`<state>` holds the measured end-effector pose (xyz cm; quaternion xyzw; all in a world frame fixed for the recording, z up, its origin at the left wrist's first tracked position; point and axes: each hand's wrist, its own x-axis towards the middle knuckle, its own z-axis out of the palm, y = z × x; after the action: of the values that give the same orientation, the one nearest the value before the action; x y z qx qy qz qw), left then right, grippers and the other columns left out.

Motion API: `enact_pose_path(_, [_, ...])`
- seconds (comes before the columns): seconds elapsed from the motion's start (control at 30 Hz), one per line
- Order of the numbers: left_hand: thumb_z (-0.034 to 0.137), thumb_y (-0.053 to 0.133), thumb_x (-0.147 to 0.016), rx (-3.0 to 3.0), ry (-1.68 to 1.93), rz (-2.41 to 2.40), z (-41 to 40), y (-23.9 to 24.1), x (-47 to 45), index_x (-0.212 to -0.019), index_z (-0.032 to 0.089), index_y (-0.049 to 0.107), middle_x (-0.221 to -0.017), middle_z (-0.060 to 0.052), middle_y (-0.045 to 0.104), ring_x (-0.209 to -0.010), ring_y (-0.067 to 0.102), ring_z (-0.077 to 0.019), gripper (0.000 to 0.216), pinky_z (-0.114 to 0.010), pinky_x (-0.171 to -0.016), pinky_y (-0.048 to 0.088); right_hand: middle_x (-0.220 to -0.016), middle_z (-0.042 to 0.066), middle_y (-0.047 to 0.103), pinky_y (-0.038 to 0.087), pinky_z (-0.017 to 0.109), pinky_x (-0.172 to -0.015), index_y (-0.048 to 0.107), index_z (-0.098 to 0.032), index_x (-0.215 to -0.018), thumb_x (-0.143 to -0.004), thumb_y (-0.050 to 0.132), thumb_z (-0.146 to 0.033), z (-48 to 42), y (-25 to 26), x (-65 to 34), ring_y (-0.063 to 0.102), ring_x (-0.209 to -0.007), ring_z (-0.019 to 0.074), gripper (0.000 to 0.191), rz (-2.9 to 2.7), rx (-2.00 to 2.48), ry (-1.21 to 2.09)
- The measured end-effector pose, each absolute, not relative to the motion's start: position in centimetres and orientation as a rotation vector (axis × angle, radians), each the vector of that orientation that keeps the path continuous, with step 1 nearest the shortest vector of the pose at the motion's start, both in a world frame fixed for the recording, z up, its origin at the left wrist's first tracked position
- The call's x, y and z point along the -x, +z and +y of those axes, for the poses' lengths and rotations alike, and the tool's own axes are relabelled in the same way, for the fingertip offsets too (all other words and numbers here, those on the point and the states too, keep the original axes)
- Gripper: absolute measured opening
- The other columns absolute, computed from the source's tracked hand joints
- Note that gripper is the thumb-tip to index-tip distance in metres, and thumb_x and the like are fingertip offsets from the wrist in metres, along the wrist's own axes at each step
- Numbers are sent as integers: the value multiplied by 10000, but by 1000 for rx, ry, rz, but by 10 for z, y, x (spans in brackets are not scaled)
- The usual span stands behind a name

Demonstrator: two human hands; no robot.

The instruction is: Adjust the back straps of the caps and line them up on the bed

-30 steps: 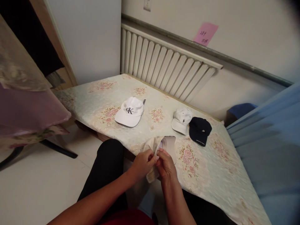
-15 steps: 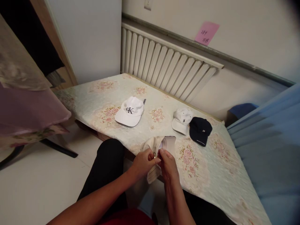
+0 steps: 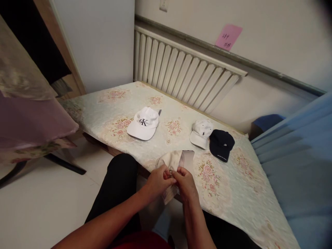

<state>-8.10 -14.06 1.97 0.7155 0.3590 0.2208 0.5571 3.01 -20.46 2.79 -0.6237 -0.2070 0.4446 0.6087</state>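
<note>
Both my hands hold a cream cap (image 3: 173, 159) at the near edge of a table with a floral cloth (image 3: 109, 114). My left hand (image 3: 157, 180) pinches the cap's back strap, where a small metal buckle shows between my fingers. My right hand (image 3: 184, 183) pinches the same strap from the other side, fingertips touching the left ones. The cap's brim points away from me, and part of its cloth hangs below my hands.
A white cap with a black logo (image 3: 143, 123) lies mid-table. A small white cap (image 3: 200, 133) and a navy cap (image 3: 221, 144) lie side by side further right. A radiator (image 3: 186, 72) runs behind the table. Blue fabric (image 3: 298, 166) rises at the right; pink cushions (image 3: 31, 121) at the left.
My hands have shifted slightly lower and closer together on the strap. The cap's opening has flattened, so less of its inside shows. The other caps have not moved.
</note>
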Motion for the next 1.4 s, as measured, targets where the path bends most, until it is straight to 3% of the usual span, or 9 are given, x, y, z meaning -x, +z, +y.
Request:
enact_pose_path(0.57, [185, 524, -689, -1688, 537, 843, -140, 14, 82, -723, 191, 480, -603, 45, 480, -583, 460, -120, 56, -245, -569, 334, -661, 37, 683, 439, 271, -541, 684, -150, -797, -565, 789, -375, -204, 19, -31, 590, -567, 162, 339, -478, 1393, 1128])
enact_pose_path(0.83, [237, 494, -722, -1692, 599, 853, -140, 18, 86, -682, 189, 497, -587, 48, 465, -573, 436, -110, 62, -235, -564, 326, -636, 13, 680, 440, 265, -564, 684, -146, -790, -606, 760, -322, -204, 20, -29, 585, -543, 144, 265, -458, 1335, 1138])
enact_pose_path(1.1, [293, 476, -756, -1664, 643, 940, -135, 19, 100, -686, 188, 511, -566, 53, 438, -564, 418, -113, 130, -238, -558, 319, -657, 24, 696, 453, 285, -580, 703, -140, -844, -600, 763, -318, -205, 20, -30, 590, -532, 155, 308, -445, 1312, 1144])
enact_pose_path(1.4, [411, 449, -811, -1587, 643, 1063, -133, -11, 118, -733, 202, 468, -619, 42, 489, -592, 488, -134, 224, -256, -586, 374, -640, 25, 692, 470, 307, -593, 703, -157, -781, -561, 774, -343, -202, 23, -30, 600, -551, 170, 297, -377, 1259, 1125])
